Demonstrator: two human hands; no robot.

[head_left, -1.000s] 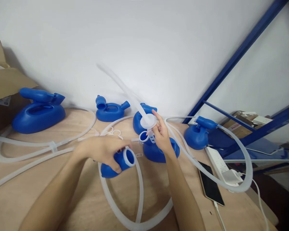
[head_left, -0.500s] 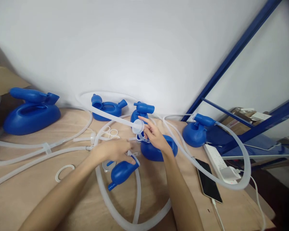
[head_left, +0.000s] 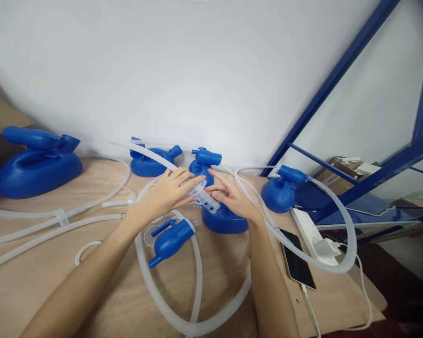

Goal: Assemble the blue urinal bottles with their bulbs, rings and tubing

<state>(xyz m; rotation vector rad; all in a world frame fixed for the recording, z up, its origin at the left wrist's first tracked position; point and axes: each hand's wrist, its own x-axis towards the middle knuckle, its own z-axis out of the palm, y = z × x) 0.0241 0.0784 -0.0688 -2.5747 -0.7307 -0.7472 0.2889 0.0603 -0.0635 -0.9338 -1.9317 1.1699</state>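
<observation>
My left hand (head_left: 172, 190) is closed around a translucent ribbed tube (head_left: 155, 157) just behind its clear flanged cap (head_left: 199, 188). A slotted clear end piece (head_left: 210, 203) sticks out beyond the cap, over a blue bottle (head_left: 223, 220). Just to the right is my right hand (head_left: 232, 195), its index finger stretched out and its fingers apart near the cap; whether a fingertip touches it cannot be made out. Below the hands, a loose blue spouted part with a handle (head_left: 172, 239) lies on the table.
Other blue bottles stand along the wall, at left (head_left: 38, 171), centre-left (head_left: 151, 164), centre (head_left: 202, 164) and right (head_left: 278, 195). Long translucent hoses (head_left: 158, 300) loop over the wooden table. A phone (head_left: 298, 260), a white power strip (head_left: 308, 230) and a blue rack (head_left: 338, 70) are at right.
My left hand has let go of the blue spouted part and taken the tube by its cap. The slotted end has swung out rightward and down. My right hand's fingers have come off the cap.
</observation>
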